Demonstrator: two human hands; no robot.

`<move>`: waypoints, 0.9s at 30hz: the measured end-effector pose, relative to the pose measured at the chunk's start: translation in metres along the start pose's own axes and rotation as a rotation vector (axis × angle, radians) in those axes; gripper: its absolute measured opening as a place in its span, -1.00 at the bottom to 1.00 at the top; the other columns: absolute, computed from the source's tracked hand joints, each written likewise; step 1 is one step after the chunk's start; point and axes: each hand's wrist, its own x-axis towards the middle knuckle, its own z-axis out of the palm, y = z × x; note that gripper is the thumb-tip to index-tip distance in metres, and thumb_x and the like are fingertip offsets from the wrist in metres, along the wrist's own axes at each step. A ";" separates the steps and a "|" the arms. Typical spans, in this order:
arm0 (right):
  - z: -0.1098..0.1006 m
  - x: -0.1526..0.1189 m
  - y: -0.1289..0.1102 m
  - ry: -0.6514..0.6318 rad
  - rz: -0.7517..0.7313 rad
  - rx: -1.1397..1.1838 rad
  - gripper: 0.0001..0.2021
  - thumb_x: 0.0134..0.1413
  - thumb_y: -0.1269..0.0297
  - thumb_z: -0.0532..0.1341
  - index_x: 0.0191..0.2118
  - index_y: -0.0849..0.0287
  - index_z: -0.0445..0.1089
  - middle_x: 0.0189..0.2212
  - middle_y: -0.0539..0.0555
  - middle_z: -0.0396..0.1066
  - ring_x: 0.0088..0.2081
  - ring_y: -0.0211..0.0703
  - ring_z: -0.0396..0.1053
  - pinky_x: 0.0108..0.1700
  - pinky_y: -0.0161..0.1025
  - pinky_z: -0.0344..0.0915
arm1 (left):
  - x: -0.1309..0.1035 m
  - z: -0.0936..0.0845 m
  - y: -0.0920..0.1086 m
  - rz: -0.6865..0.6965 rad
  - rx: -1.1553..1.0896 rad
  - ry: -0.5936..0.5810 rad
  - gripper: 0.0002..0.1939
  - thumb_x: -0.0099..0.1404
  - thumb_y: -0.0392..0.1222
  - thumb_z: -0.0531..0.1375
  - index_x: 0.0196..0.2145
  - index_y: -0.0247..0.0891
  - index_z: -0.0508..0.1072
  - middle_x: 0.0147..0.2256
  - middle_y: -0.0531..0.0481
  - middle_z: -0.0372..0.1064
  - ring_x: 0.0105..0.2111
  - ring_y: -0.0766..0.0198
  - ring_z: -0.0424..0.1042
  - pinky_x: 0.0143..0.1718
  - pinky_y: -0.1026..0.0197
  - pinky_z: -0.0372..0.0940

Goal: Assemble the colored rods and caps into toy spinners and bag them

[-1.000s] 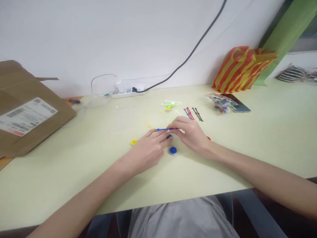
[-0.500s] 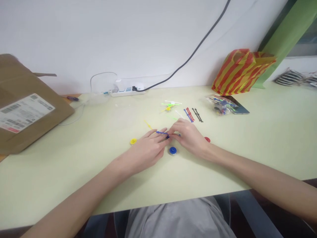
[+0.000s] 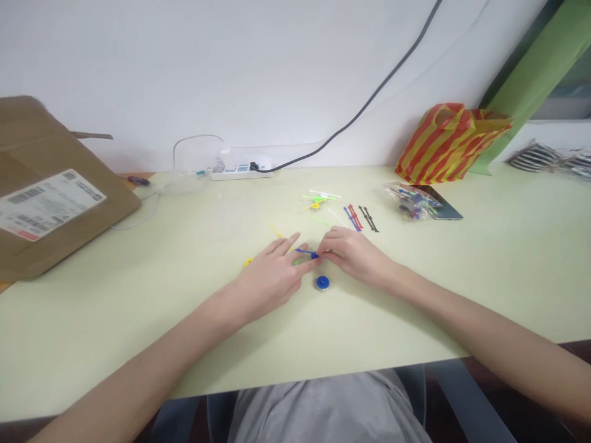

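My left hand (image 3: 272,274) lies low over the table with its fingers spread, the index fingertip touching a small blue stick piece (image 3: 305,251). My right hand (image 3: 353,253) pinches the right end of that blue piece between thumb and fingers. Just below the fingertips sits a blue round disc (image 3: 322,282) on a clear base. A yellow disc (image 3: 248,262) is partly covered by my left hand, and a yellow stick (image 3: 276,231) lies beyond it. Blue (image 3: 351,219), red (image 3: 355,217) and black (image 3: 368,219) sticks lie behind my right hand.
A pile of green, white and yellow pieces (image 3: 318,199) lies farther back. At the right are a clear bag of parts (image 3: 412,202), a dark tablet (image 3: 446,206) and a striped bag (image 3: 450,144). A cardboard box (image 3: 55,234) stands left, a power strip (image 3: 242,172) by the wall.
My left fingers have spread more and the index finger has straightened out. My right hand has shifted slightly and now covers the red disc. The view has tilted a little.
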 end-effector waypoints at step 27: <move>-0.019 -0.003 0.000 -0.173 -0.082 -0.136 -0.69 0.31 0.50 0.10 -0.05 0.19 0.58 -0.18 0.18 0.52 -0.13 -0.05 0.45 -0.10 -0.16 0.32 | -0.002 -0.010 -0.008 0.141 -0.109 0.107 -0.65 0.49 -0.33 -0.03 -0.03 -0.17 0.53 0.14 -0.04 0.47 0.36 0.14 0.17 0.33 -0.09 0.10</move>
